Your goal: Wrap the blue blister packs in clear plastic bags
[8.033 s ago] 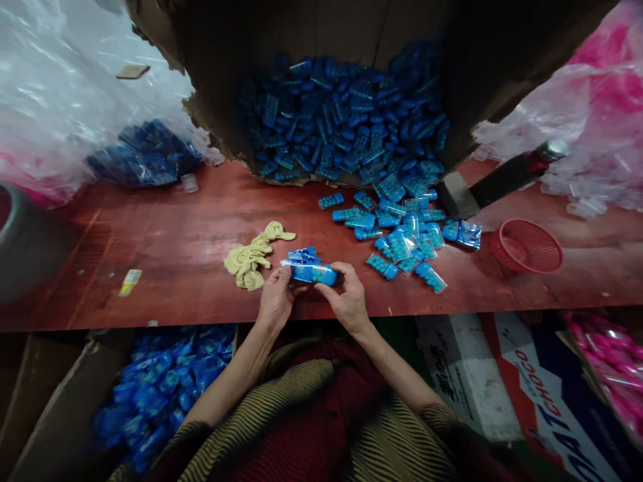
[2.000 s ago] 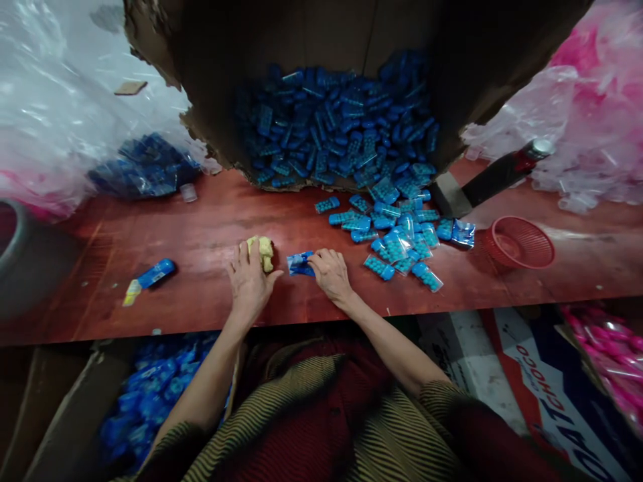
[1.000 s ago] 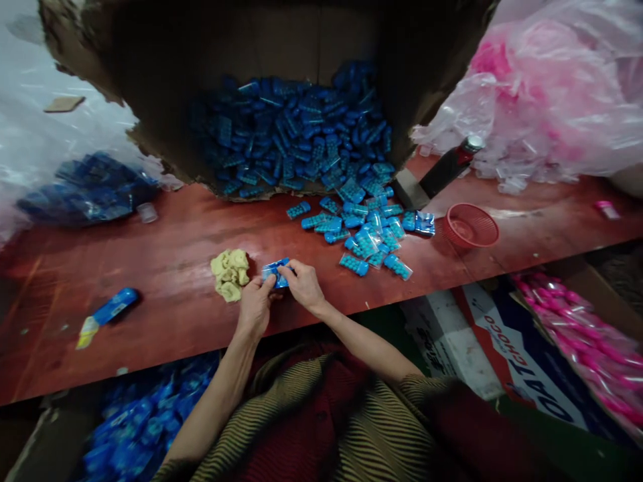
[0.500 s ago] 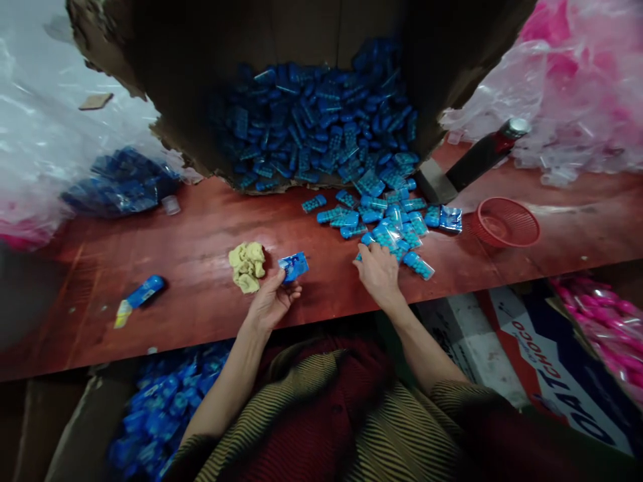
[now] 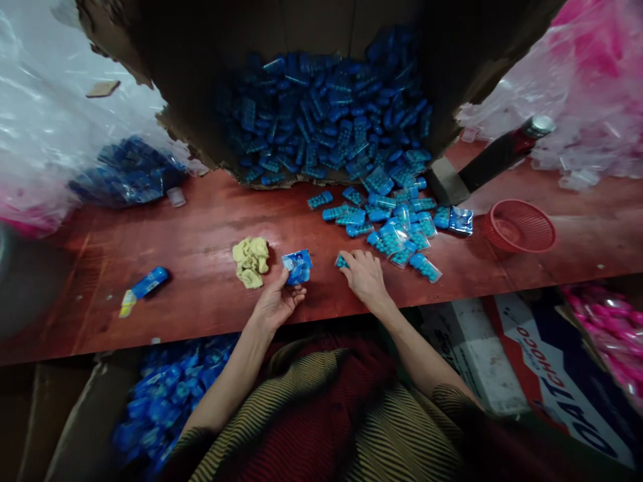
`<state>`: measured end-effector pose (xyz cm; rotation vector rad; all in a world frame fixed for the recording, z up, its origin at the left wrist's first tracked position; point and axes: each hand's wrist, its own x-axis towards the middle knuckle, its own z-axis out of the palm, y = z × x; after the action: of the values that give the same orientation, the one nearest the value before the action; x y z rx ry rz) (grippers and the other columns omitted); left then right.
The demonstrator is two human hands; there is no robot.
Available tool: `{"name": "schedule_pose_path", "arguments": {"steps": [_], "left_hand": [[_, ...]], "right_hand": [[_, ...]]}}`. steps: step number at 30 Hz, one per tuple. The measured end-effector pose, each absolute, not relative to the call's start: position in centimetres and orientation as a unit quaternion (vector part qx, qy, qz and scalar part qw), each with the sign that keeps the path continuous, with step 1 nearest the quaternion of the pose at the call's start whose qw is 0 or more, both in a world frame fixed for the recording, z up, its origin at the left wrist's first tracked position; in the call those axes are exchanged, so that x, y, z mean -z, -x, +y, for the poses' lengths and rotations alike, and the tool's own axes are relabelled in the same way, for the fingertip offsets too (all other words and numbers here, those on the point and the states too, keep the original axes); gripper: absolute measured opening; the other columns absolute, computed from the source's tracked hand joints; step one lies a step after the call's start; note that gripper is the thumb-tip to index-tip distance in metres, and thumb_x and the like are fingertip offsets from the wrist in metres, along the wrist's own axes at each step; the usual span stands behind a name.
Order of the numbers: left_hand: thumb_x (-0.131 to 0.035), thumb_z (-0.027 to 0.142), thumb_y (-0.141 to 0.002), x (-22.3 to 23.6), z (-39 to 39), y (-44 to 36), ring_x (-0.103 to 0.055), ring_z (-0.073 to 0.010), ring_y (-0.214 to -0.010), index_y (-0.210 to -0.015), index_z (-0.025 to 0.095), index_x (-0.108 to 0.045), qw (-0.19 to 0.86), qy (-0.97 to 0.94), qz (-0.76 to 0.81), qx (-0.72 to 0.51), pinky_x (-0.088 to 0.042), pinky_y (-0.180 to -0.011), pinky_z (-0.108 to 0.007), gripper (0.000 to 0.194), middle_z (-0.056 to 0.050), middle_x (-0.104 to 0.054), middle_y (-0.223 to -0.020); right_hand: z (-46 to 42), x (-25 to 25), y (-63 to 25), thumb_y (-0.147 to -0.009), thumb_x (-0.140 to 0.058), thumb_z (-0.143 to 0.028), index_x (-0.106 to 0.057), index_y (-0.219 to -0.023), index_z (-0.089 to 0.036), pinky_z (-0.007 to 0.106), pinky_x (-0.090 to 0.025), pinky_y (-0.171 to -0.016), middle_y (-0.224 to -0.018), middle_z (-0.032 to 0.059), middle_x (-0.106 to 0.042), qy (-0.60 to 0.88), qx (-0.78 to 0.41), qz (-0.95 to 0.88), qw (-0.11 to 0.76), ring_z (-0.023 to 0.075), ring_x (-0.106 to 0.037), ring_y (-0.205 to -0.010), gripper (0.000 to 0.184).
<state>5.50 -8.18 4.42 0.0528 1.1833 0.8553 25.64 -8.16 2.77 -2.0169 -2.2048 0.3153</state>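
Note:
Between the thumb and fingers of my left hand point(image 5: 280, 300) is a small blue printed packet point(image 5: 297, 266), held just above the red table point(image 5: 201, 227). My right hand point(image 5: 366, 278) grips a small clear bottle of blue beads point(image 5: 342, 260), partly hidden under the fingers. Behind and right of that hand lies a loose pile of similar blue-capped bottles point(image 5: 394, 237). A lump of yellowish putty-like material point(image 5: 250, 261) sits left of my left hand.
A torn cardboard box point(image 5: 175, 127) full of such bottles stands at the back. A red basket point(image 5: 520, 226) and a dark bottle-like object point(image 5: 502, 157) are at right. A blue tube-like item point(image 5: 151, 282) lies left. Blue packets point(image 5: 165, 408) fill a container below the table edge.
My right hand has drawn left from the pile with a bead bottle, towards my left hand. My left hand still holds the packet, now tilted more upright. The view has shifted slightly.

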Motion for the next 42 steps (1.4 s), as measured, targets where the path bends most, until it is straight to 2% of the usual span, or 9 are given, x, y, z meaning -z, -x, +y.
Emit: {"name": "schedule_pose_path", "arguments": {"steps": [2, 6, 8, 19, 25, 29, 34, 38, 42], "left_hand": [[-0.054, 0.033, -0.086, -4.2, -8.1, -5.7, -0.059, -0.0126, -0.047, -0.071, 0.013, -0.058, 0.745, -0.020, 0.543, -0.388, -0.049, -0.043, -0.020, 0.025, -0.002, -0.056, -0.051], [-0.053, 0.034, -0.087, -4.0, -8.0, -6.0, -0.058, -0.0126, -0.047, -0.072, 0.013, -0.058, 0.731, -0.021, 0.553, -0.400, -0.049, -0.044, -0.021, 0.026, -0.003, -0.057, -0.052], [-0.052, 0.033, -0.087, -4.0, -8.0, -6.1, -0.058, -0.0126, -0.047, -0.072, 0.013, -0.058, 0.728, -0.023, 0.554, -0.403, -0.049, -0.045, -0.021, 0.026, -0.003, -0.057, -0.052], [-0.053, 0.031, -0.086, -3.6, -8.2, -6.2, -0.058, -0.0123, -0.047, -0.071, 0.012, -0.060, 0.729, -0.037, 0.545, -0.412, -0.050, -0.046, -0.022, 0.025, -0.004, -0.059, -0.053], [-0.053, 0.029, -0.087, -3.6, -8.2, -6.0, -0.059, -0.0114, -0.047, -0.076, 0.012, -0.062, 0.734, -0.048, 0.538, -0.412, -0.051, -0.047, -0.021, 0.022, -0.004, -0.063, -0.056], [-0.063, 0.031, -0.080, -3.5, -8.4, -5.9, -0.061, -0.0128, -0.049, -0.081, 0.012, -0.063, 0.738, -0.078, 0.525, -0.416, -0.052, -0.046, -0.023, 0.019, -0.005, -0.067, -0.063], [-0.073, 0.034, -0.070, -3.5, -8.6, -5.9, -0.063, -0.0141, -0.053, -0.080, 0.013, -0.062, 0.726, -0.136, 0.505, -0.446, -0.053, -0.048, -0.024, 0.026, -0.003, -0.069, -0.066], [-0.076, 0.035, -0.066, -3.5, -8.5, -5.8, -0.064, -0.0141, -0.054, -0.079, 0.014, -0.060, 0.723, -0.157, 0.496, -0.455, -0.054, -0.048, -0.023, 0.030, -0.002, -0.069, -0.066], [-0.077, 0.036, -0.064, -3.5, -8.4, -5.5, -0.065, -0.0147, -0.055, -0.082, 0.015, -0.059, 0.732, -0.163, 0.493, -0.441, -0.054, -0.049, -0.023, 0.033, -0.002, -0.069, -0.068]], "right_hand": [[-8.3, -2.6, -25.6, -0.089, -0.050, -0.027, -0.054, -0.122, -0.020, 0.039, -0.039, -0.082, -0.107, 0.0119, -0.061, 0.664, -0.119, -0.731, 0.105, 0.0262, -0.052, -0.098, 0.034], [-8.4, -3.2, -25.1, -0.090, -0.047, -0.029, -0.053, -0.124, -0.019, 0.037, -0.042, -0.089, -0.112, 0.0101, -0.062, 0.609, -0.195, -0.725, 0.256, 0.0223, -0.055, -0.104, 0.036], [-8.6, -4.0, -24.6, -0.090, -0.047, -0.030, -0.055, -0.122, -0.019, 0.035, -0.043, -0.091, -0.113, 0.0090, -0.063, 0.567, -0.222, -0.735, 0.298, 0.0209, -0.056, -0.104, 0.035], [-9.4, -4.8, -23.2, -0.091, -0.047, -0.035, -0.057, -0.122, -0.017, 0.037, -0.043, -0.085, -0.111, 0.0117, -0.062, 0.520, -0.172, -0.806, 0.224, 0.0231, -0.054, -0.099, 0.038], [-9.5, -5.4, -23.5, -0.090, -0.050, -0.033, -0.056, -0.124, -0.018, 0.037, -0.042, -0.084, -0.109, 0.0108, -0.062, 0.492, -0.168, -0.830, 0.202, 0.0229, -0.053, -0.098, 0.037], [-9.2, -5.3, -23.7, -0.089, -0.052, -0.030, -0.057, -0.122, -0.016, 0.037, -0.043, -0.083, -0.106, 0.0103, -0.064, 0.468, -0.182, -0.837, 0.216, 0.0223, -0.054, -0.094, 0.036], [-8.8, -5.2, -24.1, -0.088, -0.055, -0.031, -0.057, -0.121, -0.017, 0.038, -0.045, -0.088, -0.106, 0.0091, -0.065, 0.447, -0.249, -0.822, 0.251, 0.0210, -0.056, -0.097, 0.036], [-8.7, -5.1, -24.2, -0.085, -0.059, -0.033, -0.055, -0.125, -0.017, 0.038, -0.045, -0.091, -0.112, 0.0097, -0.064, 0.464, -0.307, -0.787, 0.267, 0.0215, -0.057, -0.102, 0.043], [-8.7, -4.8, -24.1, -0.085, -0.060, -0.031, -0.059, -0.120, -0.020, 0.039, -0.045, -0.090, -0.108, 0.0075, -0.066, 0.464, -0.324, -0.778, 0.273, 0.0209, -0.058, -0.099, 0.037]]}}
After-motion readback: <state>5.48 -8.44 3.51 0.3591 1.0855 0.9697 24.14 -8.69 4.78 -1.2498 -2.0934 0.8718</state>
